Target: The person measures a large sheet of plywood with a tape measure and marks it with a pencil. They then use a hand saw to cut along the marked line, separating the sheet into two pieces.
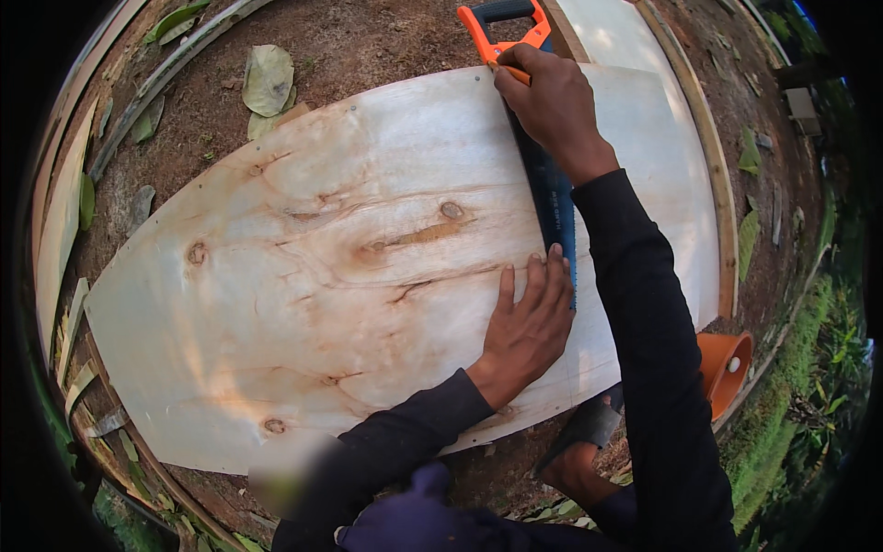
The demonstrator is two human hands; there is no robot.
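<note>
A hand saw (pixel 559 219) with a dark blue blade and an orange and black handle lies flat across a pale, knotty plywood sheet (pixel 313 248). Its handle reaches past the sheet's far edge. My left hand (pixel 526 329) is flat, fingers stretched out, with the fingertips resting on the blade near its tip. Up by the handle, my right hand (pixel 556 103) pinches an orange pencil (pixel 515 74), held beside the blade close to the far edge. Part of the blade is hidden beneath both hands.
A curved wooden strip (pixel 708 156) borders a pale sheet on the right. An orange pot (pixel 727 373) stands at the near right, close to my foot (pixel 581 469). Dry leaves (pixel 269 81) lie on bare soil, and wood offcuts (pixel 57 235) line the left.
</note>
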